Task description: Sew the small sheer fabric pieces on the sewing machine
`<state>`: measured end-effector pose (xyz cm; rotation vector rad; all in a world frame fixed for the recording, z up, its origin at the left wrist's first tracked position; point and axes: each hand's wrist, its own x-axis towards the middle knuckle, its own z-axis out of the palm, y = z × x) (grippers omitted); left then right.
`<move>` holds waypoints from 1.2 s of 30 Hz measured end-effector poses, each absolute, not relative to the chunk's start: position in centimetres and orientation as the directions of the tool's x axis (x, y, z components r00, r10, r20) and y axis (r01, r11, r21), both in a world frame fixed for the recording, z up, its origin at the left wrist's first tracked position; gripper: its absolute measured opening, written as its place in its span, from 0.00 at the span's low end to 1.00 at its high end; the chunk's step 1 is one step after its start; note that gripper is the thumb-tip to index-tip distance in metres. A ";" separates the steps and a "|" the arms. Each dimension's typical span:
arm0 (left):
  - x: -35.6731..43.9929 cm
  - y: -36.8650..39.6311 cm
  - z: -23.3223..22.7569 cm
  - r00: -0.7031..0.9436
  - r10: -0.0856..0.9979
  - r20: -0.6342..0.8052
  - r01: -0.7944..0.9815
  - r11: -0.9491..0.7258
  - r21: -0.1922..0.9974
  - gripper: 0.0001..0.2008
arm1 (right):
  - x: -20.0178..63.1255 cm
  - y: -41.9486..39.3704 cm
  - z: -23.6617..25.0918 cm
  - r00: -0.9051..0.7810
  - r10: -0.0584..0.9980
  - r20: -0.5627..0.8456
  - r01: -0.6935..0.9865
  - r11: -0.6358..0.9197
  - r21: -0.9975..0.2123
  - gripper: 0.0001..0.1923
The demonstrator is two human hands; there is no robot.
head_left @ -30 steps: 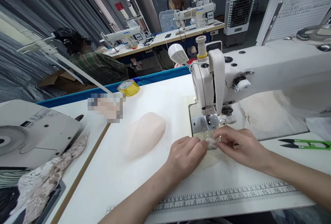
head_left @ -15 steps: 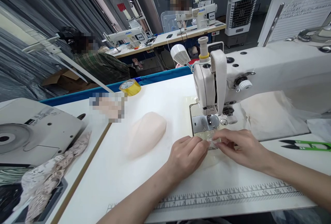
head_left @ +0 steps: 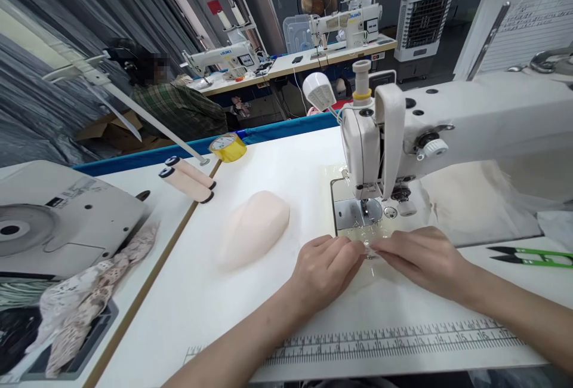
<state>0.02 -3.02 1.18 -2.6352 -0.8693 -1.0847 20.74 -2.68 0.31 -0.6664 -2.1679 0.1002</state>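
While both hands meet just before needle plate, left hand and right hand pinch small clear piece between fingertips, hands nearly touching. Piece sits at fingertips, just short of presser foot; edges hard to read, likely thin film. Doing step well calls for piece kept flat and taut, edge square to foot, fingertips clear of needle. Padded cup lies left of left hand; snips right of right hand.

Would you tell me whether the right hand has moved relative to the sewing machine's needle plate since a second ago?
Cannot tell: the right hand sits just in front of the needle plate, as before.
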 end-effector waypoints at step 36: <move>1.4 -3.8 -0.4 0.630 0.524 0.573 0.665 -0.745 -0.050 0.06 | 20.7 -0.3 1.0 -0.605 0.740 0.294 0.772 0.635 -0.010 0.12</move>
